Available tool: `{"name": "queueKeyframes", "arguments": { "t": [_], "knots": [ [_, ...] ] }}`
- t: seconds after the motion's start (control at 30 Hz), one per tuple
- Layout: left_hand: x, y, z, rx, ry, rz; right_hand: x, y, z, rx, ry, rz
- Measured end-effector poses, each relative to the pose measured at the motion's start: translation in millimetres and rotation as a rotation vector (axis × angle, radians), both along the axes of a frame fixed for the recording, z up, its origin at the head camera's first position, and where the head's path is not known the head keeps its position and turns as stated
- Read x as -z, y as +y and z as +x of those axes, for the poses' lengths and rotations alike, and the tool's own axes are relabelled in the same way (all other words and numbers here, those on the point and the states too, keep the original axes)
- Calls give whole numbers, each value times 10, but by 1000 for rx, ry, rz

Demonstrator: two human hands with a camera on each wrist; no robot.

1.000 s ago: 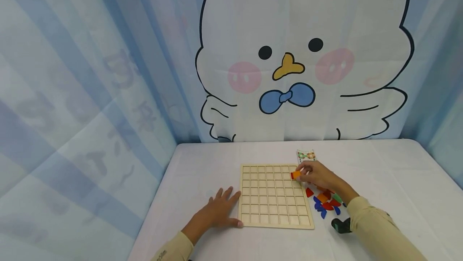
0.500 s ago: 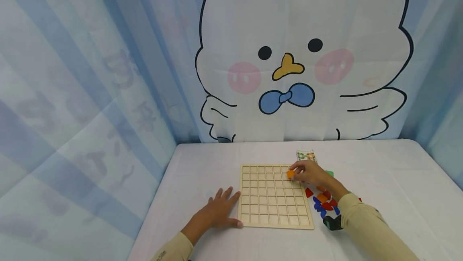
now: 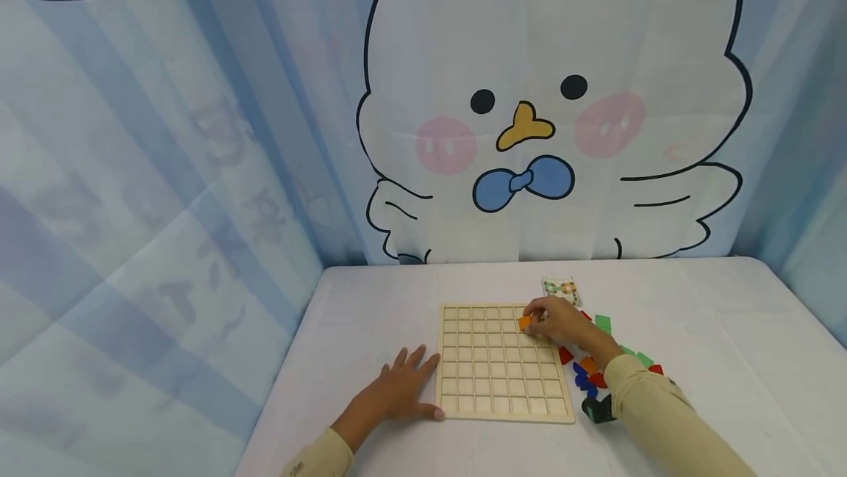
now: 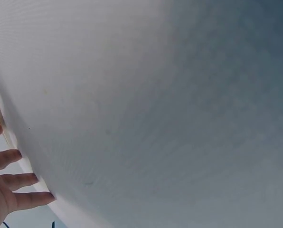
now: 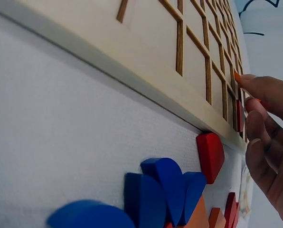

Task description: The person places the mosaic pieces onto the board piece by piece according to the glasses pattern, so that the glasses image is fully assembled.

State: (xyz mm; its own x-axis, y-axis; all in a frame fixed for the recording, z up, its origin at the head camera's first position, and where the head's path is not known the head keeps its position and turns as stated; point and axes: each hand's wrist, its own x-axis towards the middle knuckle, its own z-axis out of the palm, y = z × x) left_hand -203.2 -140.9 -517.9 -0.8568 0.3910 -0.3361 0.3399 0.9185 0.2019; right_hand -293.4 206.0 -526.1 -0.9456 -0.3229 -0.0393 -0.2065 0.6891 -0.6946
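Observation:
A wooden grid board (image 3: 490, 367) with square cells lies on the table. My left hand (image 3: 400, 390) rests with spread fingers at the board's left edge, thumb and fingertips right at the rim; its straight fingers (image 4: 19, 181) show in the left wrist view. Over the board's upper right, my right hand (image 3: 561, 321) pinches a small orange block (image 3: 525, 323) between thumb and fingertips. In the right wrist view only a sliver of that block shows by the thumb (image 5: 262, 85). A red piece (image 5: 240, 116) sits in a cell near the right hand's fingers.
Right of the board lie loose blue pieces (image 3: 585, 380), green pieces (image 3: 603, 323), a red piece (image 3: 565, 356) and an orange piece (image 3: 588, 365), partly under the right forearm. A patterned card or packet (image 3: 562, 289) lies behind. A dark device (image 3: 598, 410) is at the right wrist.
My right hand has moved left over the board with the orange block, baring more green pieces behind it. Red beside the orange block no longer shows in the head view. My left hand stays put.

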Motion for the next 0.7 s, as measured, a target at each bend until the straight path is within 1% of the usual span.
{"name": "queueKeyframes", "arguments": {
  "t": [0.17,0.37,0.53,0.7],
  "knots": [
    [24,-7,3,4,7,-2,12,-16,1,13,-10,45],
    [13,-15,17,4,15,-3,10,-43,-8,31,-22,99],
    [-2,-16,23,4,15,2,-13,-56,-16,18,-9,137],
    [19,-21,10,5,14,5,-36,-62,-23,4,2,183]
  ]
}}
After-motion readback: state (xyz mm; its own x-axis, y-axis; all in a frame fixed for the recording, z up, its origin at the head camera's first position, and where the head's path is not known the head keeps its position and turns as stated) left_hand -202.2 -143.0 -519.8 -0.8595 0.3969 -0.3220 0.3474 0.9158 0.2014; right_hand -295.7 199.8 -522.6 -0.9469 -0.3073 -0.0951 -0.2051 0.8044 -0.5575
